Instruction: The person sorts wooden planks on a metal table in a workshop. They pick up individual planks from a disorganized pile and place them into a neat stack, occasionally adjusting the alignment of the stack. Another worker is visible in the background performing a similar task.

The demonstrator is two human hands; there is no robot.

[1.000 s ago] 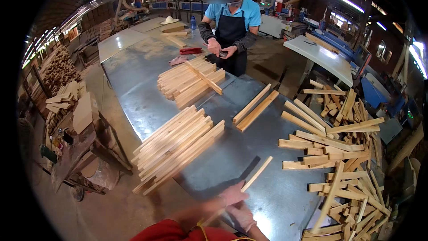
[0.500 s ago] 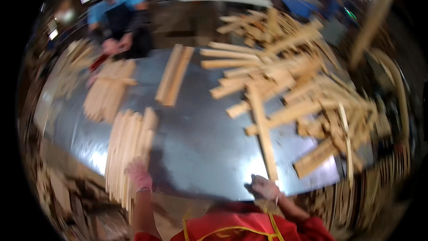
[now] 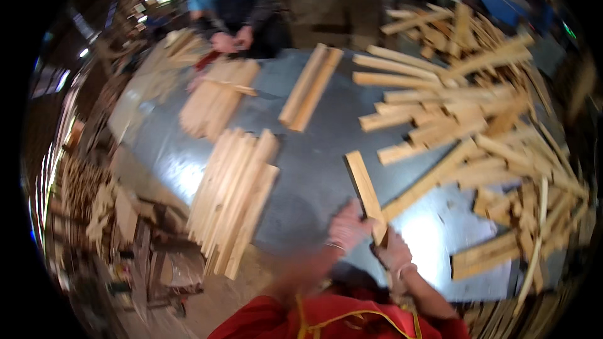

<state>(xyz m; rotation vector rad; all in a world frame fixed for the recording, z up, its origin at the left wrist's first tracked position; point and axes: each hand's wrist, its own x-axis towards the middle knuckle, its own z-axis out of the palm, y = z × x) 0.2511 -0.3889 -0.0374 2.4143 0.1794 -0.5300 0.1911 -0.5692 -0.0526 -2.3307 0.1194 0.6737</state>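
A short pale wooden strip (image 3: 364,182) points away from me near the table's front edge, its near end between my two hands. My right hand (image 3: 394,255), in a thin pale glove, is closed on that end. At the strip's left edge is my left hand (image 3: 347,229), also gloved and somewhat blurred. Its fingers look apart and reach the wood, though whether they grip it is hard to see. Left of them lies a row of long wooden strips (image 3: 232,194) side by side, overhanging the front edge.
A large jumbled heap of strips (image 3: 465,103) covers the table's right side. Two parallel strips (image 3: 311,88) lie mid-table on the grey metal top (image 3: 301,169). A bundle of strips (image 3: 220,97) sits far left, before a person in blue (image 3: 242,19). Wood scraps (image 3: 135,213) stand left of the table.
My left hand has left the row of strips and crossed right to the strip by my right hand. That strip's near end is now in my right hand. The view has swung left.
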